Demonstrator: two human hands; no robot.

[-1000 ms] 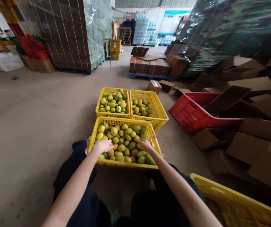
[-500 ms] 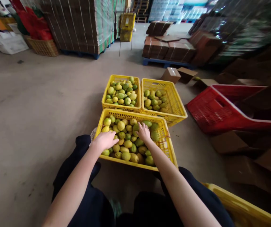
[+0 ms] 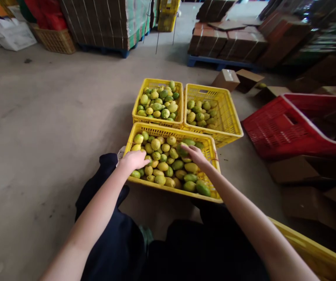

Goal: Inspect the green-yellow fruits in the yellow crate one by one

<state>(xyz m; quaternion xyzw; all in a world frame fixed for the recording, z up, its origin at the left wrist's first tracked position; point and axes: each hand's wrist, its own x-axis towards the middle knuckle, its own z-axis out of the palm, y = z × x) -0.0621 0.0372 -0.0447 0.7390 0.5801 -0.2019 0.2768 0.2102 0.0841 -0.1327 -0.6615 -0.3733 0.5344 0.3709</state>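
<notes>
Right before me stands a yellow crate (image 3: 172, 188) of yellow and green lemons (image 3: 162, 166). My right hand (image 3: 196, 155) reaches into its right half, fingers closed around a green lemon (image 3: 182, 150). At the crate's left side, my left hand (image 3: 135, 160) rests over the lemons with its thumb apart from the fingers. Its fingertips are near a lemon, and nothing is plainly held in it; the undersides of the fingers are hidden.
Behind it stand a fuller yellow crate (image 3: 135, 102) of lemons and a partly filled one (image 3: 229, 113). A red crate (image 3: 269, 127) and open cardboard boxes (image 3: 292, 169) lie to the right. Flattened cardboard (image 3: 209, 41) is stacked on a blue pallet (image 3: 209, 62) further back.
My right hand has moved slightly right and closed on a green lemon. My left hand stays at the crate's left side. The view has tilted down and shifted left.
</notes>
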